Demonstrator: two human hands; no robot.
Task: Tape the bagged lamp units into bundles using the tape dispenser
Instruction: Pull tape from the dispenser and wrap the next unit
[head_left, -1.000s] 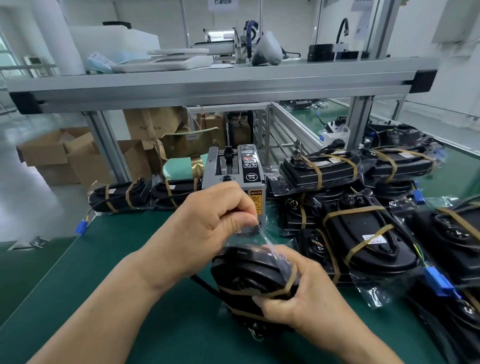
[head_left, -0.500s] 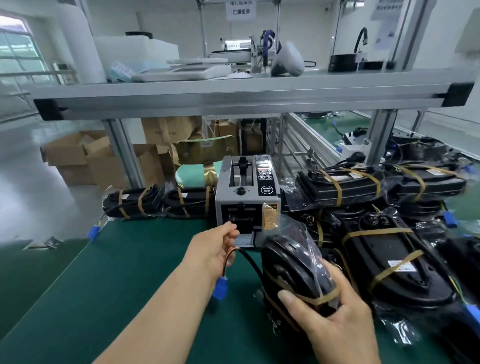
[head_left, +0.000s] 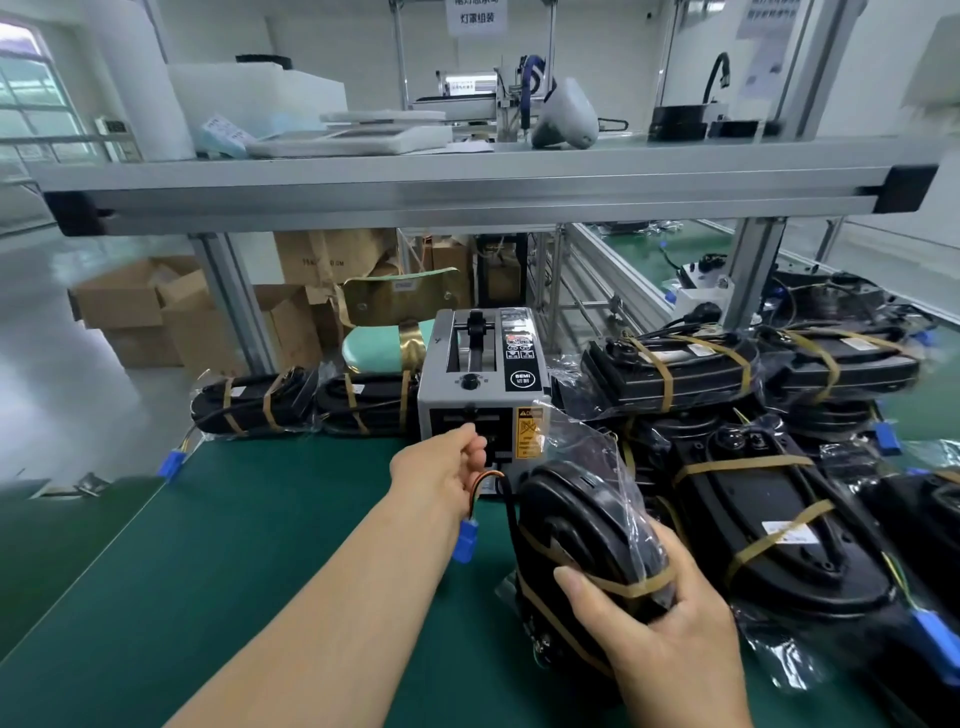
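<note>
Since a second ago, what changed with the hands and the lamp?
The left hand let go of the bag top and reached forward to the outlet of the tape dispenser. Whether it has tape yet is unclear. The lamp's blue plug now hangs in view below that hand. Unchanged: the right hand grips the bagged lamp, and the taped bundles stay piled at right.

Bright, even indoor light, window (head_left: 28, 96) blown out at left, glints on the plastic bag (head_left: 584, 449), wide-angle bowing of the shelf (head_left: 467, 184), corners smeared, faint shadows on the green surface (head_left: 234, 545).
</note>
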